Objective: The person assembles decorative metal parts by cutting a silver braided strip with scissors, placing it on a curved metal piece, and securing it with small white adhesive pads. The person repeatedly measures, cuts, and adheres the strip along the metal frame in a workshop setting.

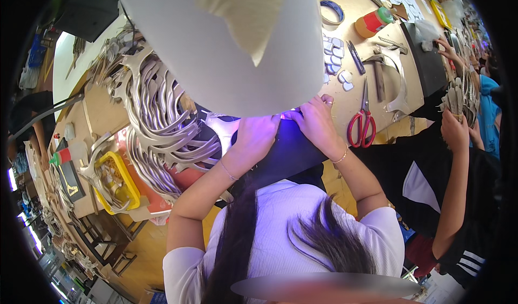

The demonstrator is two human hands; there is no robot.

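Both my hands are close together below a large white shade (226, 66), where purple light falls on the fingers. My left hand (256, 135) is closed, and a forked silver piece (223, 129) sticks out beside it, seemingly in its grip. My right hand (317, 121) pinches at the shade's lower edge; what lies between its fingertips is too hidden to name. Under the hands is a black surface (278, 155). Left of them lies a big heap of curved silver strips (167, 110). Red-handled scissors (362, 125) rest on the table just right of my right hand.
On the right tabletop are a hammer (380, 80), a dark blue snipping tool (356, 57), white pads (345, 78), a blue tape roll (331, 12) and a green-capped bottle (372, 23). A yellow basket (135, 193) stands left. At right, a co-worker's hand (456, 128) holds strips.
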